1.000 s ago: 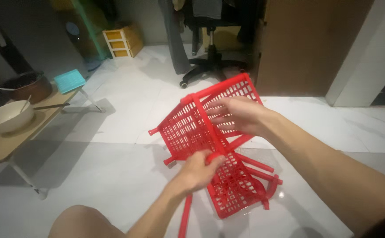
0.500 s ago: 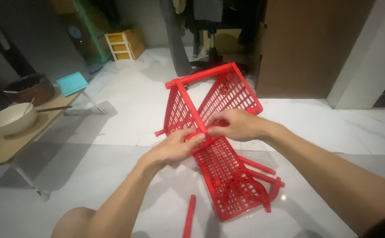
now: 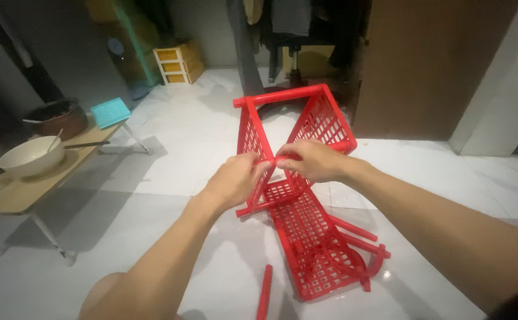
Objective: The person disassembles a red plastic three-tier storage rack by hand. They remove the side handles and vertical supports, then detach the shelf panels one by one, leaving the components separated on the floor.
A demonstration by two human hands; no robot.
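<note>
A red plastic lattice rack (image 3: pixel 306 127), made of perforated panels and bars, stands tilted above the white floor in the middle of the view. My left hand (image 3: pixel 235 181) grips a side panel and a thin red bar at its lower left. My right hand (image 3: pixel 315 160) closes on the same bar from the right, next to the left hand. Another red lattice panel (image 3: pixel 318 246) lies flat on the floor under the rack. Red rods (image 3: pixel 357 237) lie beside it, and one loose red rod (image 3: pixel 264 293) rests near the bottom edge.
A low wooden table (image 3: pixel 19 192) at left carries a white bowl (image 3: pixel 32 157), a dark pot (image 3: pixel 57 117) and a teal box (image 3: pixel 110 112). A yellow drawer unit (image 3: pixel 176 64) stands at the back, a brown door (image 3: pixel 431 65) at right, with hanging clothes beyond.
The rack has been lifted and turned more upright, its top bar now farther away. My left hand rose from the lower panel to meet my right hand at the bar.
</note>
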